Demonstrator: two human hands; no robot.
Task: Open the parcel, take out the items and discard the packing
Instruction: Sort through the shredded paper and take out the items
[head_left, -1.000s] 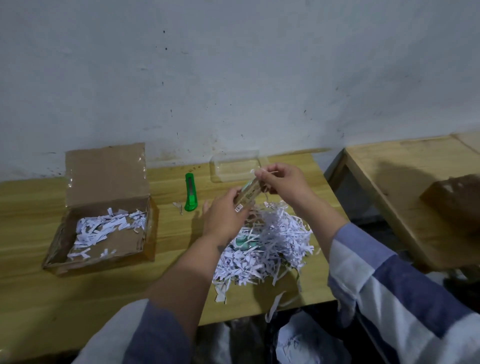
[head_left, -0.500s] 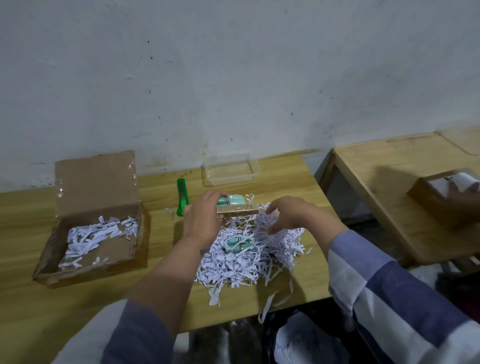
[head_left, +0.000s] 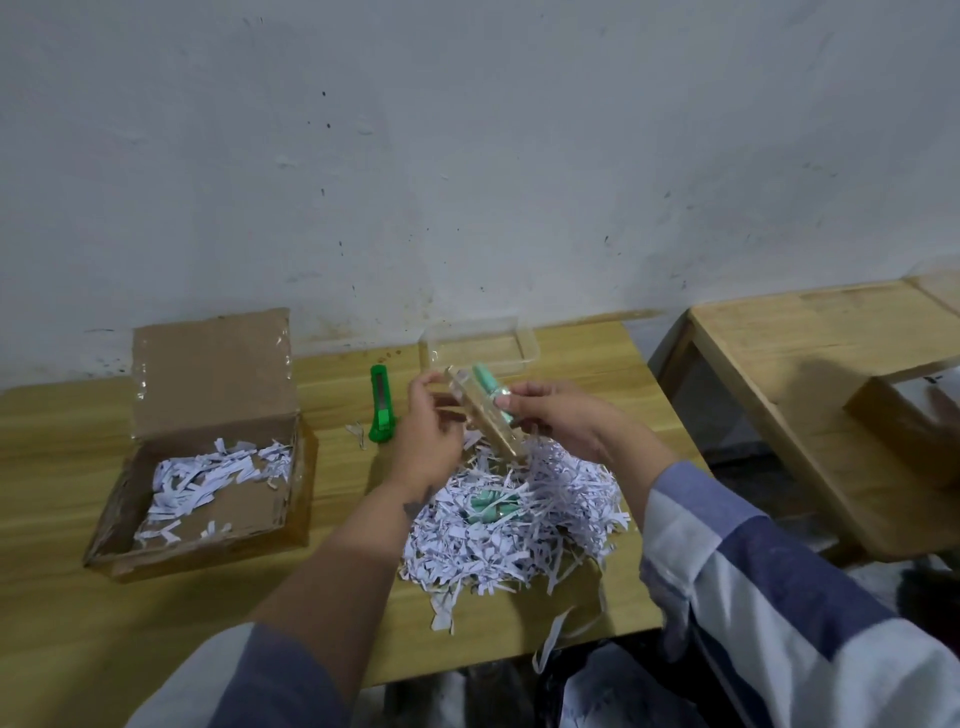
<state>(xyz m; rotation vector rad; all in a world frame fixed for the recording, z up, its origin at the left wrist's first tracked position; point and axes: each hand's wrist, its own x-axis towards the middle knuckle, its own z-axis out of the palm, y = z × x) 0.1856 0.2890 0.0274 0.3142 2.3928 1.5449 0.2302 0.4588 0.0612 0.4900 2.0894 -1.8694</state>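
Soft, even, rather dim light falls over the scene, without glare. The white wall (head_left: 467, 156) greys toward its upper corners. Faint shadows lie under the forearms on the wooden surface (head_left: 62, 623). Wide-angle distortion bends the edges, and the striped sleeves (head_left: 779, 597) nearest the camera look soft and slightly blurred.

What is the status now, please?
Both hands, left hand and right hand, hold packaged item above shredded paper. Second teal item still buried. Nothing blocking.

Bare table (head_left: 62, 597) lies open before the box (head_left: 208, 467) (lid upright behind); shredded paper (head_left: 519, 525) clutters the middle.
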